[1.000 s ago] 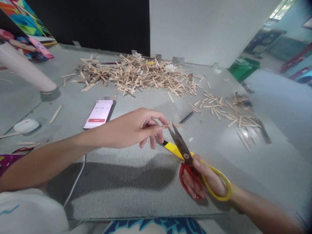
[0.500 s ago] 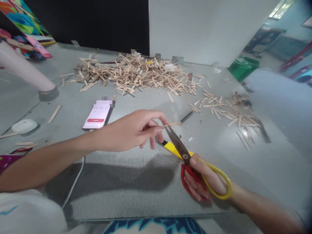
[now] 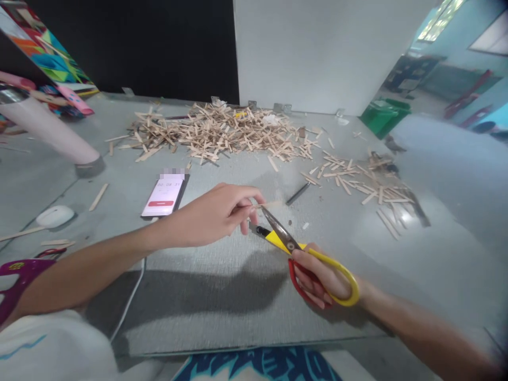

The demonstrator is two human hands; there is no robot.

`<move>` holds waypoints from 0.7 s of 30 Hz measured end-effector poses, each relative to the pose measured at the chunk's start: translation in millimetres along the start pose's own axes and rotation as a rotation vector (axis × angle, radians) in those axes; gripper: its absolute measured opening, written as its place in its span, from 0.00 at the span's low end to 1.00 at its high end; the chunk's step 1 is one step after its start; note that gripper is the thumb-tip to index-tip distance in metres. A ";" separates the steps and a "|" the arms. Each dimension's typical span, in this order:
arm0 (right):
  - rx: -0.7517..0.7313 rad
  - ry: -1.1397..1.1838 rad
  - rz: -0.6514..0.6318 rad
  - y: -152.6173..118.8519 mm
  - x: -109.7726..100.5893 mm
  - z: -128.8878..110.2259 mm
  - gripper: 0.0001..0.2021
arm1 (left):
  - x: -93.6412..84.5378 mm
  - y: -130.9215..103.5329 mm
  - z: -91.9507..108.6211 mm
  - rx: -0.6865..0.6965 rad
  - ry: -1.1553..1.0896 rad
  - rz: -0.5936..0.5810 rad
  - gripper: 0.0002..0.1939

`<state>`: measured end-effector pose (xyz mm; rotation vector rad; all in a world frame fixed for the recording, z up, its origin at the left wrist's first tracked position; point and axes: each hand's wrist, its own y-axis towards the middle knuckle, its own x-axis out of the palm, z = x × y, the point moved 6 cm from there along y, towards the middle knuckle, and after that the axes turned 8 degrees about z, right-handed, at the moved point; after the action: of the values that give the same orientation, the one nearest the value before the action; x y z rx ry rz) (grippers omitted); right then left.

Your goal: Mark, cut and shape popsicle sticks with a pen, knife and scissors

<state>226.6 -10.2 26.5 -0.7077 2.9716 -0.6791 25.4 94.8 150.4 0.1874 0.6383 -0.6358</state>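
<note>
Two hands (image 3: 216, 217), pinched wooden stick (image 3: 273, 204), gripped scissors (image 3: 283, 233)

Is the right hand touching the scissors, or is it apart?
Touching. The head view shows the right hand gripping the scissors by their red and yellow handles.

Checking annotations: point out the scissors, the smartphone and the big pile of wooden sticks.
Scissors (image 3: 291, 246): head view, on the pivot screw.
Smartphone (image 3: 162, 193): head view, on the lit screen.
Pile of wooden sticks (image 3: 234, 132): head view, mid-pile.
</note>
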 end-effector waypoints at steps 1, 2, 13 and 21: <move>0.013 -0.010 0.020 1.4 -1.4 1.3 0.40 | 1.4 1.3 -3.0 -0.014 -0.023 -0.015 0.14; 0.025 -0.015 0.037 3.0 -2.4 2.9 0.40 | 3.0 3.1 -6.5 -0.026 -0.045 -0.033 0.14; -0.087 -0.244 0.513 26.4 -63.5 -24.6 0.35 | -21.5 24.1 -19.5 0.029 0.069 0.272 0.06; -0.029 -1.178 1.023 18.2 -162.7 -58.8 0.21 | -24.1 18.8 -9.6 0.079 -0.300 0.189 0.19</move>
<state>358.4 98.8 58.1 0.3748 1.8010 -0.0440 17.0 125.0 156.9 0.2180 0.3028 -0.4939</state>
